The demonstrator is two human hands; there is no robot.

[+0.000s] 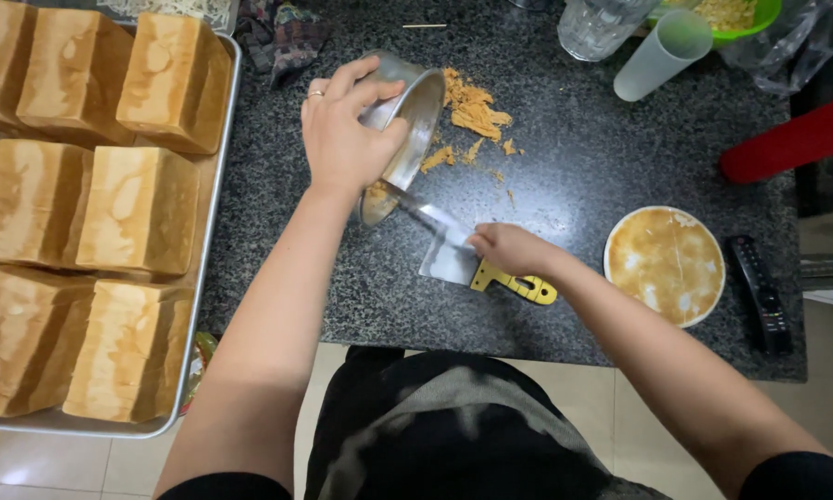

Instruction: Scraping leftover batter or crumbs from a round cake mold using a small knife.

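I see the left hand [342, 139] wrapped around a tilted round metal tin [407, 120] on the dark counter [602, 167], fingers curled over its rim. The right hand [507, 248] pinches a scraper [449, 250] with a yellow handle, its blade reaching into the tin. Brown crumbs [472, 109] lie just beside the tin; a tray [215, 185] of square loaves [139, 208] sits left.

A dark speckled stone counter [620, 167] fills most of the view, lit evenly from above with soft glare on its polish. Below its front edge runs a floor of pale beige tiles [583, 389] with thin grout lines.
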